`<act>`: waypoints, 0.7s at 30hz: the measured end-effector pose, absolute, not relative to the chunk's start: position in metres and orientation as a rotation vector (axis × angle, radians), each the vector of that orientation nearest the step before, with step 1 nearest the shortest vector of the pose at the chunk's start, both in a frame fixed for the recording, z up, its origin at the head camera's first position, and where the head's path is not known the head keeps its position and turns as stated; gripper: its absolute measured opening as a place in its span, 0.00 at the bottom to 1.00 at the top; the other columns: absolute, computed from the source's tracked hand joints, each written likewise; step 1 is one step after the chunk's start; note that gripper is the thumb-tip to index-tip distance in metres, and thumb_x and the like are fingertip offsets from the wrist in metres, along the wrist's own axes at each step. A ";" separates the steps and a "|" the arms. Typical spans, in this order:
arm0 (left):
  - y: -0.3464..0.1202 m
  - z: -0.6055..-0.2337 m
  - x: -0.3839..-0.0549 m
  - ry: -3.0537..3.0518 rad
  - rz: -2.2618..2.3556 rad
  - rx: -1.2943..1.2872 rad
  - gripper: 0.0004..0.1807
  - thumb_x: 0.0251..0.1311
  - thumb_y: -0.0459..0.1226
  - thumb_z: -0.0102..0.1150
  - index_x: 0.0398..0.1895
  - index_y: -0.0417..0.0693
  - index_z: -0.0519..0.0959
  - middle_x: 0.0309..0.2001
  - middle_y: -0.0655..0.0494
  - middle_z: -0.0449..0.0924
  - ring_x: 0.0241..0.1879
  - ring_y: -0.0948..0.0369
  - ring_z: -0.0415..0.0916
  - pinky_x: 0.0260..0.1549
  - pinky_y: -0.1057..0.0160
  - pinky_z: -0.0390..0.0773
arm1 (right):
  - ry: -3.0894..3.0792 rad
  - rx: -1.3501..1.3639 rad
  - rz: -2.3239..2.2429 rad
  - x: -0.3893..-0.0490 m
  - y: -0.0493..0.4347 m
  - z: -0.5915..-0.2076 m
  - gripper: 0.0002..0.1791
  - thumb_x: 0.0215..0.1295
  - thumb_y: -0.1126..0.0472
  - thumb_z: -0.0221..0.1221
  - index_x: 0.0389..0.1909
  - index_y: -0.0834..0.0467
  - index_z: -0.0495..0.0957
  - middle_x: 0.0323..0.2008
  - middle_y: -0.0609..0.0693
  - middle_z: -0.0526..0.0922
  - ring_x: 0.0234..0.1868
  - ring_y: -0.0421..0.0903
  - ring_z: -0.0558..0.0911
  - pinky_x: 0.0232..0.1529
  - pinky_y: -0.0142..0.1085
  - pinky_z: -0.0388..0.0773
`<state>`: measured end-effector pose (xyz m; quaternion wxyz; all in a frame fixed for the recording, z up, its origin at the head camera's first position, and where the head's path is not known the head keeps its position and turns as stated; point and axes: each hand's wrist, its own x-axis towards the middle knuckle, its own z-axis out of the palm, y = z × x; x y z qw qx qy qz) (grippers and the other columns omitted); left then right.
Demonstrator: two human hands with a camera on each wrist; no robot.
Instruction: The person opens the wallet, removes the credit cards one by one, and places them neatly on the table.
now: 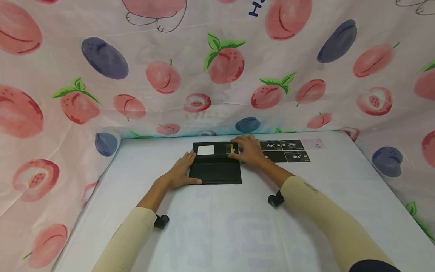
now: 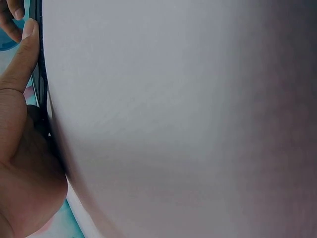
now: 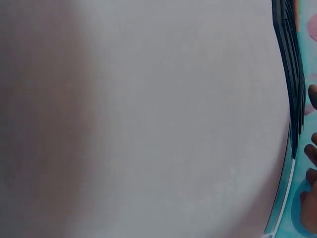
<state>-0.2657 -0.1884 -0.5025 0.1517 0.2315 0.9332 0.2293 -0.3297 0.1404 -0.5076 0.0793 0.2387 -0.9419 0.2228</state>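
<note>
- The black wallet (image 1: 215,166) lies open on the pale desk (image 1: 238,226), flat, with a white card (image 1: 205,150) showing in its upper left pocket.
- The left hand (image 1: 181,170) rests flat at the wallet's left edge, fingers straight and relaxed, thumb along the lower edge; it pins the wallet down and grips nothing.
- The right hand (image 1: 249,149) sits at the wallet's upper right corner, its fingers bent over a card with a yellow mark (image 1: 232,148) that lies at the pocket there. It looks like a pinch, but the fingertips hide the contact, so I can't tell whether the card is truly held.
- Just right of those fingers, four black Vip cards (image 1: 284,150) lie in two rows on the desk, and a pale pink card (image 1: 312,143) lies beyond them.
- Both wrist views show mostly blurred desk surface, with only slivers of the wallet's dark edge (image 2: 41,74).
- My read: a card is being seated in, or drawn from, the right-hand slot. The next move calls for the left palm steady while the right fingers keep the card square to the slot.
</note>
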 end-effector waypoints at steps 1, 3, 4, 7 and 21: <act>-0.189 -0.503 -0.266 2.677 0.650 0.662 0.66 0.62 0.57 0.73 0.85 0.37 0.39 0.85 0.43 0.31 0.83 0.46 0.26 0.79 0.46 0.32 | -2.828 0.721 0.659 -0.330 0.139 -0.507 0.41 0.62 0.37 0.71 0.70 0.55 0.78 0.70 0.57 0.76 0.61 0.61 0.71 0.53 0.61 0.67; -0.189 -0.504 -0.266 2.677 0.645 0.664 0.66 0.62 0.57 0.73 0.85 0.38 0.39 0.85 0.43 0.31 0.83 0.46 0.26 0.79 0.46 0.32 | -2.843 0.731 0.649 -0.329 0.136 -0.507 0.41 0.63 0.37 0.71 0.71 0.55 0.78 0.70 0.57 0.76 0.60 0.61 0.71 0.53 0.61 0.68; -0.189 -0.504 -0.267 2.676 0.645 0.665 0.66 0.62 0.57 0.73 0.85 0.38 0.39 0.85 0.43 0.30 0.83 0.46 0.26 0.79 0.46 0.32 | -2.849 0.731 0.649 -0.329 0.135 -0.506 0.41 0.63 0.36 0.71 0.71 0.55 0.78 0.69 0.57 0.76 0.59 0.60 0.71 0.52 0.60 0.68; -0.189 -0.504 -0.266 2.673 0.648 0.663 0.66 0.63 0.57 0.73 0.85 0.38 0.38 0.85 0.44 0.30 0.83 0.47 0.25 0.79 0.46 0.32 | -2.861 0.730 0.626 -0.329 0.131 -0.506 0.41 0.63 0.35 0.70 0.71 0.55 0.77 0.69 0.56 0.76 0.59 0.59 0.71 0.52 0.60 0.68; -0.189 -0.501 -0.265 2.684 0.678 0.679 0.65 0.62 0.56 0.74 0.85 0.35 0.40 0.85 0.41 0.33 0.83 0.45 0.28 0.79 0.44 0.34 | -2.899 0.717 0.569 -0.335 0.124 -0.505 0.37 0.66 0.38 0.70 0.69 0.56 0.79 0.68 0.55 0.76 0.60 0.59 0.70 0.52 0.56 0.67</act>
